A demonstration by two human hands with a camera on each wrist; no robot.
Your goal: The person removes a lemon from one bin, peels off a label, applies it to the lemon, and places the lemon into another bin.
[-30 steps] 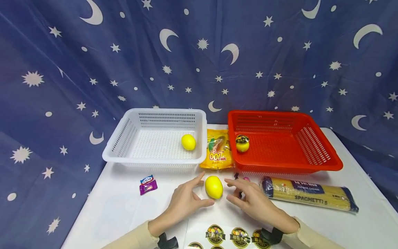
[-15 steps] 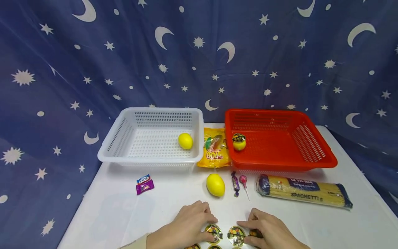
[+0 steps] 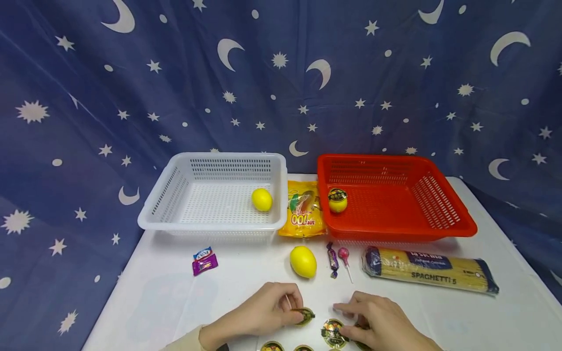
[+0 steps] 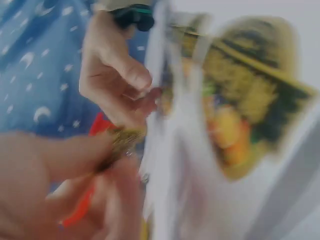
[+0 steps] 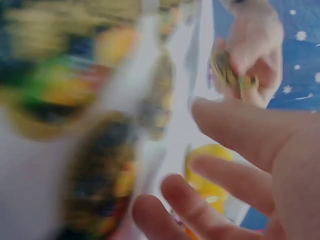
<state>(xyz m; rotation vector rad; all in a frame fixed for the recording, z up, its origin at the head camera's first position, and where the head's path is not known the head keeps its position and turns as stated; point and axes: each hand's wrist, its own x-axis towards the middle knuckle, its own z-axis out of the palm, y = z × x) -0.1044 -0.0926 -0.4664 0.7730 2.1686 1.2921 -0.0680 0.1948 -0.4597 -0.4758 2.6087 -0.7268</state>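
stickers sat at the near table edge. left hand [image 3: 263, 314] pinched one round sticker [image 3: 305, 316] between thumb and fingers, lifted off the sheet [image 3: 303, 341] and seen edge-on in the head view. right hand [image 3: 377, 324] lay on the sheet with fingers loosely bent, fingertips on another sticker [image 3: 332, 331]; grip on it couldn't be confirmed. head view alone showed the layout: loose lemon [image 3: 303, 262] just beyond the hands, candy [image 3: 332, 258] and lollipop [image 3: 344, 257] to its right, spaghetti pack [image 3: 428, 275] further right, white basket [image 3: 184, 222] and red basket [image 3: 443, 229] behind, a lemon in each. left wrist view was badly blurred but showed the pinched sticker [image 4: 122, 140] at the fingertips. right wrist view, also blurred, showed right fingers [image 5: 240, 130] spread and the left hand's sticker [image 5: 225, 70] opposite.
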